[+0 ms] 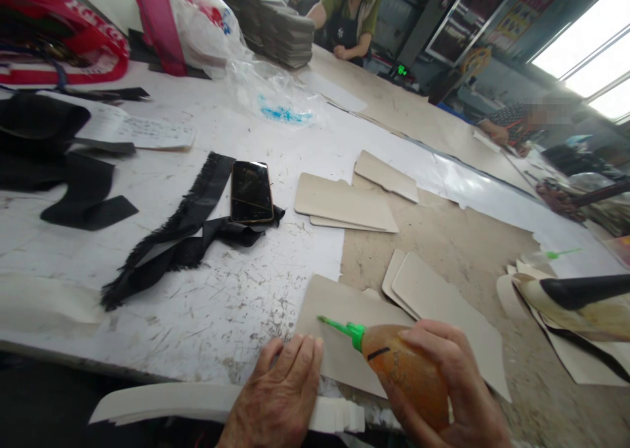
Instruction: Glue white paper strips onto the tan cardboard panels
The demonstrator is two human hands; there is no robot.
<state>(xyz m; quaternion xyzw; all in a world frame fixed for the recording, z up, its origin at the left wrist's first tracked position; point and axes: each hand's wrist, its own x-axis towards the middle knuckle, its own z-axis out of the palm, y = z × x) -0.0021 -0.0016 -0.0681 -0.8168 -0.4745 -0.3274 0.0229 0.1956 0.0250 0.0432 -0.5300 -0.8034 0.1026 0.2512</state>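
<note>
Here, glue bottle (pixel 403 372) near table edge (pixel 147 369)

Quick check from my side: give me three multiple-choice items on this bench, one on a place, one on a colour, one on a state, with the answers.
1. Where does the phone lie?
A. On the black fabric strip
B. On the stack of grey sheets
C. In the plastic bag

2. What colour is the nozzle of the glue bottle?
A. Red
B. Green
C. White

3. How is the bottle held?
A. Standing upright, untouched
B. Lying capped on the table
C. Gripped in the right hand, nozzle tilted onto a beige piece

Answers:
1. A, the phone's lower end rests on the frayed black strip on the white paper.
2. B, the thin tip and collar are bright green.
3. C, the right hand wraps the bottle while the left hand presses flat beside the piece.
</note>
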